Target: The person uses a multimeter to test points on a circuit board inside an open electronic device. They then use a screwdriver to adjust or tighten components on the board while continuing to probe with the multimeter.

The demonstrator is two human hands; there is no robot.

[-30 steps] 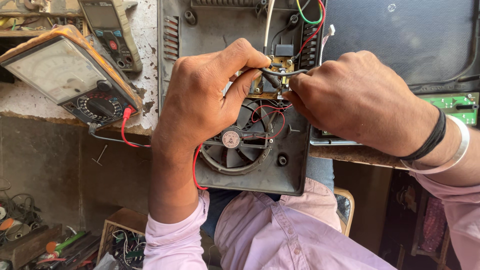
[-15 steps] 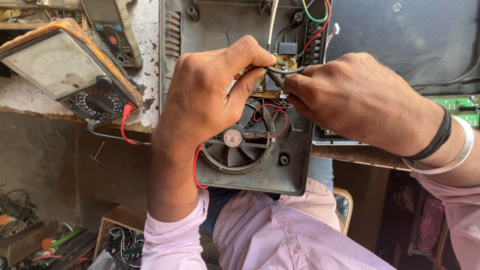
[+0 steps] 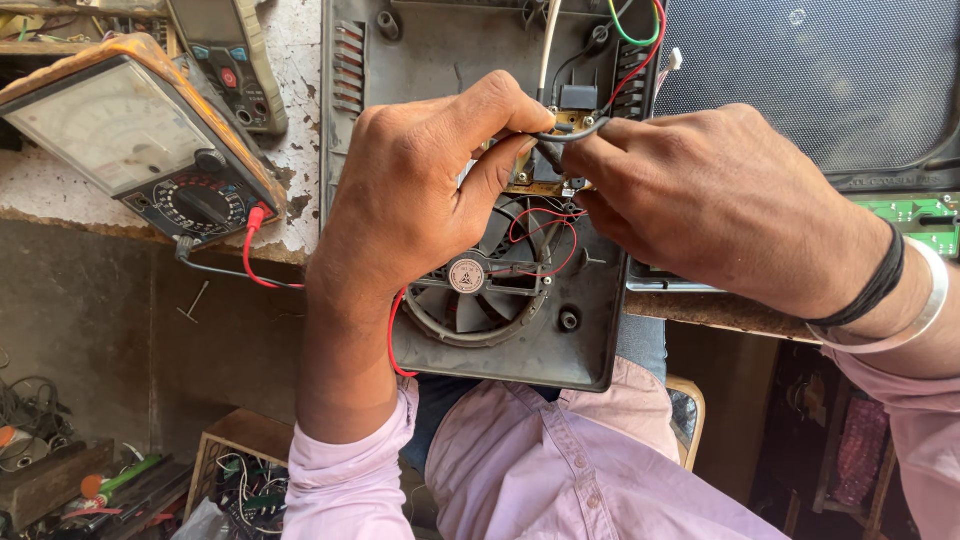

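An opened grey appliance casing (image 3: 590, 335) lies over the bench edge, a round black fan (image 3: 475, 295) set in its lower half. Above the fan, thin red wires (image 3: 545, 235) run to a small circuit board. My left hand (image 3: 420, 195) pinches a black wire (image 3: 575, 132) between thumb and forefinger just above the board. My right hand (image 3: 720, 200) meets it from the right, fingertips closed on the same black wire and on a small part that is mostly hidden. White, green and red wires (image 3: 635, 30) leave the casing's top.
An analogue multimeter (image 3: 135, 145) in an orange case lies at the left, its red and black leads hanging off the bench edge. A second meter (image 3: 225, 55) lies behind it. A dark glass panel (image 3: 820, 80) and green circuit board (image 3: 915, 215) sit right. Tools and wires fill boxes below.
The view has shifted slightly. Both hands stay at the same spot over the board, fingers working the black wire with only small movements.
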